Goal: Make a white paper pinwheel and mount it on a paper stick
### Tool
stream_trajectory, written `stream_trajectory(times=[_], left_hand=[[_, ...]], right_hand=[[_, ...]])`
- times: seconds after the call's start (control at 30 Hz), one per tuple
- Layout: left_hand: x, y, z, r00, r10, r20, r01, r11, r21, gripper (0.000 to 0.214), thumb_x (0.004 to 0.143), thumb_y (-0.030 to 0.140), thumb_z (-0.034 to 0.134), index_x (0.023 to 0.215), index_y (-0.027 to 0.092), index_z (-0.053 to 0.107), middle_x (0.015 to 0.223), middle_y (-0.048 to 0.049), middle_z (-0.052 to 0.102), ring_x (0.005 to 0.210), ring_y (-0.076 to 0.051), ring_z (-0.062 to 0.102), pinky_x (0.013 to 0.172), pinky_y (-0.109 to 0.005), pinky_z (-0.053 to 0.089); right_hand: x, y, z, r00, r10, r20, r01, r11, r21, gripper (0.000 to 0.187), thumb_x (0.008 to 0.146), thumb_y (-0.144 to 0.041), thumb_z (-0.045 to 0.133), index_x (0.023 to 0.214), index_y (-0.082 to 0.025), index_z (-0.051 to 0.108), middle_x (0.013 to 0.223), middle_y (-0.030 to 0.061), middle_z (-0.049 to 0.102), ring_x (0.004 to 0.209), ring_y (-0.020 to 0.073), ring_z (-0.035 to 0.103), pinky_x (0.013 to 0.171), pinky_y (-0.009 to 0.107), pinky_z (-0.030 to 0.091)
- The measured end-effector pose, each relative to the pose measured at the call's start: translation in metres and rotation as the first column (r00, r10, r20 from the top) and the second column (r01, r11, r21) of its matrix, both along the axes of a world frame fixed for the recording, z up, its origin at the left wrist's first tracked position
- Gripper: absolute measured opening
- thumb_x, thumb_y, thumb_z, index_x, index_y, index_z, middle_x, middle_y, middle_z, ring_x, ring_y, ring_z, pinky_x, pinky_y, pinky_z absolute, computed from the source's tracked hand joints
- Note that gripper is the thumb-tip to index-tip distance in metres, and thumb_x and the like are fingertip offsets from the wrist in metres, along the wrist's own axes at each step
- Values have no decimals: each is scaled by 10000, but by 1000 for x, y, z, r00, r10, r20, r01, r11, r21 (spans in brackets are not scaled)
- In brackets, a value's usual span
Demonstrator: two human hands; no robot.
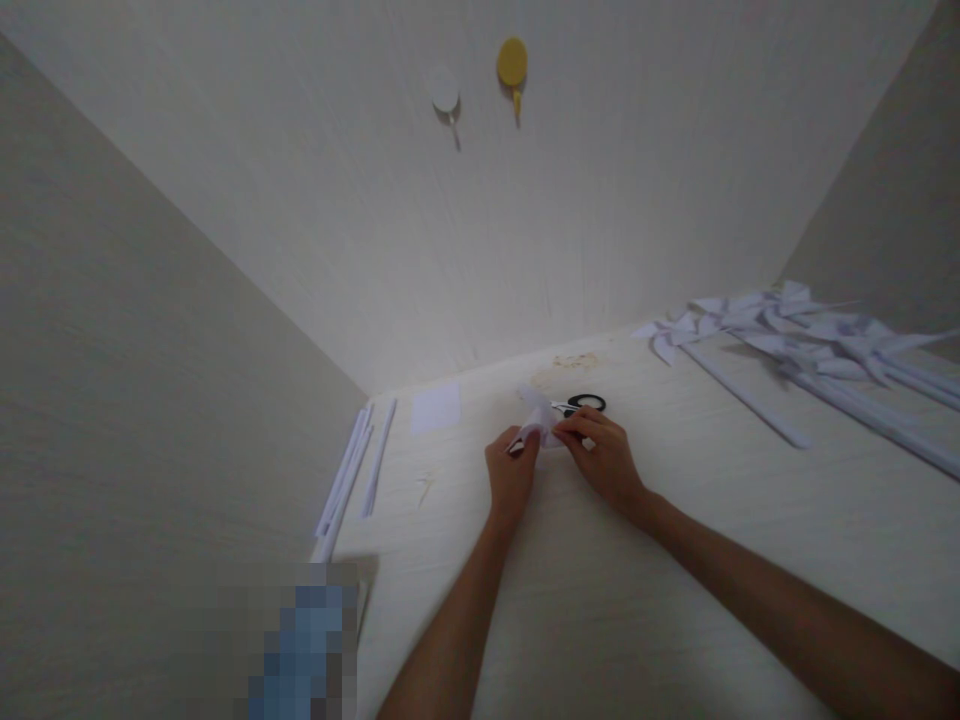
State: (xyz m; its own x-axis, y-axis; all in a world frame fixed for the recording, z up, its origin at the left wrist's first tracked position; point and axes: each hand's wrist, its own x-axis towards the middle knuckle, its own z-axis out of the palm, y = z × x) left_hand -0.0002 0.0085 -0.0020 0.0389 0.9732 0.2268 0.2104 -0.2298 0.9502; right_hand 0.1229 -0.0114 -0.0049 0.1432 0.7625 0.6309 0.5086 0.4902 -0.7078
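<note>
My left hand is closed on a folded white paper pinwheel, its curled blades standing up between thumb and fingers. My right hand pinches at the pinwheel's right side, fingertips pressed together; whatever small thing lies in that pinch is too small to make out. Just behind the right fingers, scissors with black handles lie on the white table. A flat square of white paper rests to the left of my hands.
Several white paper pinwheels with rolled paper sticks lie piled at the right. More paper sticks line the left wall. Thin wooden bits lie by the back wall, which bears a yellow hook and a white hook.
</note>
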Motion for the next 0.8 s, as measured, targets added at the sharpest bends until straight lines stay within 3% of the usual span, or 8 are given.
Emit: stream_trajectory(times=[0.43, 0.8], left_hand=[[5, -6, 14, 996, 8, -94, -4, 999, 35, 159, 673, 243, 511, 610, 118, 585, 590, 2, 538, 553, -94, 474, 472, -172, 376], [5, -6, 14, 992, 5, -123, 0, 999, 35, 152, 669, 230, 512, 593, 118, 581, 582, 4, 536, 552, -93, 481, 464, -169, 374]], right_hand=[[0, 0, -2, 999, -29, 31, 29, 999, -20, 117, 701, -113, 503, 634, -171, 580, 628, 24, 525, 589, 138, 494, 554, 240, 409], [-2, -2, -1, 994, -38, 98, 42, 999, -33, 117, 686, -113, 512, 589, -158, 560, 568, 11, 484, 518, 119, 463, 502, 225, 391]])
